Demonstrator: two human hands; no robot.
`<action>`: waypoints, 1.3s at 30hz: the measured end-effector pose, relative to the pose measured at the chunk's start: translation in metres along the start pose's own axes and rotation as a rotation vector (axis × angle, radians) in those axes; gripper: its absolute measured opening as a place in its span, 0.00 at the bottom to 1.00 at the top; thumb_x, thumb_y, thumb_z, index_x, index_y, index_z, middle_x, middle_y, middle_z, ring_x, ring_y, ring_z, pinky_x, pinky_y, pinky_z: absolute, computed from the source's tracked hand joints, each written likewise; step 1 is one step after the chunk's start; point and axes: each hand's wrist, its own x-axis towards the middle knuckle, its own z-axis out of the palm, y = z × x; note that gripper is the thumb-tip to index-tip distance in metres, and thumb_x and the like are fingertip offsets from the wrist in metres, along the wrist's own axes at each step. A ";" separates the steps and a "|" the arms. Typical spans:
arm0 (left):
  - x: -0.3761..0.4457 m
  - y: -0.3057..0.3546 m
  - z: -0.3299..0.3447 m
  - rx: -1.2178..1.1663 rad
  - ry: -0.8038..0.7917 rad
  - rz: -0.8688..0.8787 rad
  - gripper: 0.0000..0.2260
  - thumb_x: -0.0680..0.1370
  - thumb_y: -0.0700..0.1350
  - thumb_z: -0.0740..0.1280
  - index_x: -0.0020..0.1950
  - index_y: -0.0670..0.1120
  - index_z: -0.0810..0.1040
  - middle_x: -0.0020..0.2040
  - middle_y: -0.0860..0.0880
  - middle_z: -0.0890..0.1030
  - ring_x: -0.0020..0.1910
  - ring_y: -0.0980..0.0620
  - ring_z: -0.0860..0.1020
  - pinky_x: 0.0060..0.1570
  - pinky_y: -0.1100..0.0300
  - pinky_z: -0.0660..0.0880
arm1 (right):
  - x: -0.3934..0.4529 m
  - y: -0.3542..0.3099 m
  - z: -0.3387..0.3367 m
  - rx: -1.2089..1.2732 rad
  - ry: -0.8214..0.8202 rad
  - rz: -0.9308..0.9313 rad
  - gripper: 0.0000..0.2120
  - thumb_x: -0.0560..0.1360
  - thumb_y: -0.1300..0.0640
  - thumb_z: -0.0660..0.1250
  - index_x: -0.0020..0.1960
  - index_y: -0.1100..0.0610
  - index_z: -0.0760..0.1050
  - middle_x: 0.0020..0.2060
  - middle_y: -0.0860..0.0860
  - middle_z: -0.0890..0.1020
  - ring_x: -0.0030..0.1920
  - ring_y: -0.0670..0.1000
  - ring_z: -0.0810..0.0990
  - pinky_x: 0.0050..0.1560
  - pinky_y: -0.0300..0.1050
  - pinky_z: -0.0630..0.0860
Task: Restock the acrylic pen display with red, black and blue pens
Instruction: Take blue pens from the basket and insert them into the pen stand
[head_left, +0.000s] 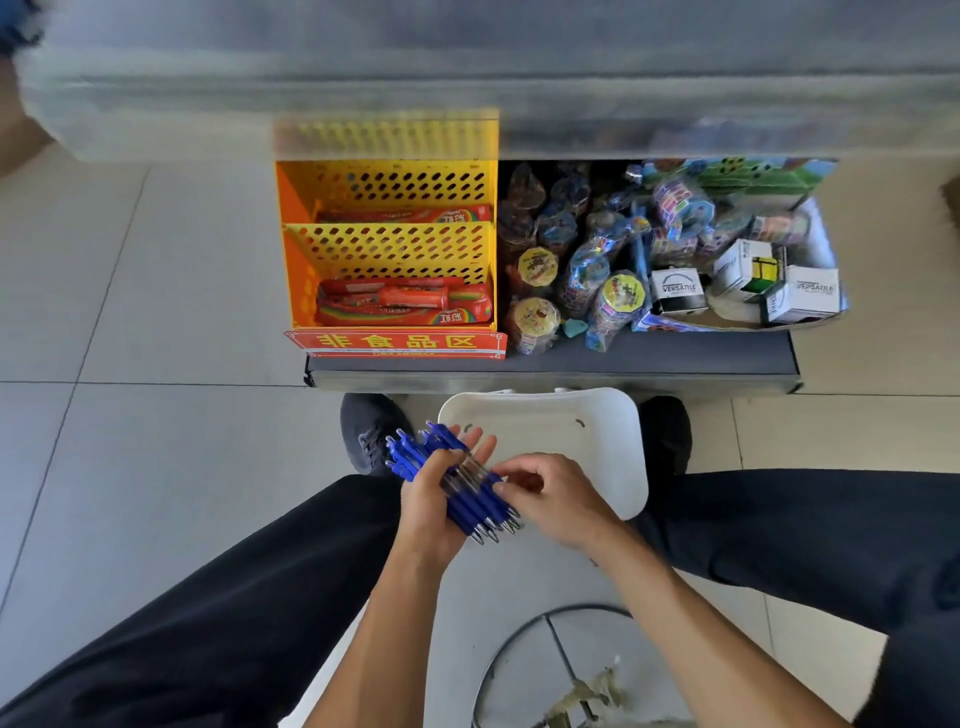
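Nearest us, at six o'clock, our left hand (434, 506) clamps a bundle of blue pens (451, 480), tips pointing toward five o'clock. Our right hand (553, 501) pinches the bundle's lower end, touching it. Just beyond sits a white tray (597, 441). At twelve o'clock the low shelf (623, 358) carries a yellow perforated rack (387, 249) and packaged toys (613, 260). We see no acrylic display. We judge the loose bundle could splay and drop pens if our left-hand hold slackens.

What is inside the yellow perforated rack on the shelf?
The yellow rack holds red rainbow-striped candy packs in its front compartment and one more behind the divider. Whatever lies beneath them is covered.
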 end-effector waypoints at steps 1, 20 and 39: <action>-0.001 0.000 0.001 -0.004 -0.016 0.000 0.15 0.81 0.32 0.58 0.66 0.41 0.75 0.63 0.41 0.83 0.59 0.43 0.83 0.57 0.45 0.77 | 0.000 0.000 -0.001 -0.004 -0.005 0.007 0.08 0.77 0.55 0.71 0.54 0.47 0.85 0.44 0.47 0.87 0.46 0.48 0.84 0.51 0.45 0.81; 0.020 -0.005 -0.019 0.118 0.159 0.042 0.11 0.79 0.31 0.64 0.60 0.39 0.76 0.46 0.42 0.85 0.45 0.42 0.85 0.48 0.49 0.83 | 0.071 0.096 -0.006 -0.269 0.038 0.315 0.07 0.79 0.57 0.67 0.56 0.49 0.76 0.54 0.49 0.81 0.50 0.50 0.79 0.41 0.39 0.77; 0.029 -0.003 -0.023 0.084 0.174 0.006 0.11 0.81 0.32 0.63 0.61 0.40 0.76 0.46 0.42 0.85 0.44 0.43 0.86 0.43 0.51 0.83 | 0.109 0.119 0.000 -0.759 -0.275 0.238 0.10 0.77 0.53 0.67 0.57 0.53 0.80 0.56 0.52 0.78 0.58 0.55 0.77 0.59 0.48 0.76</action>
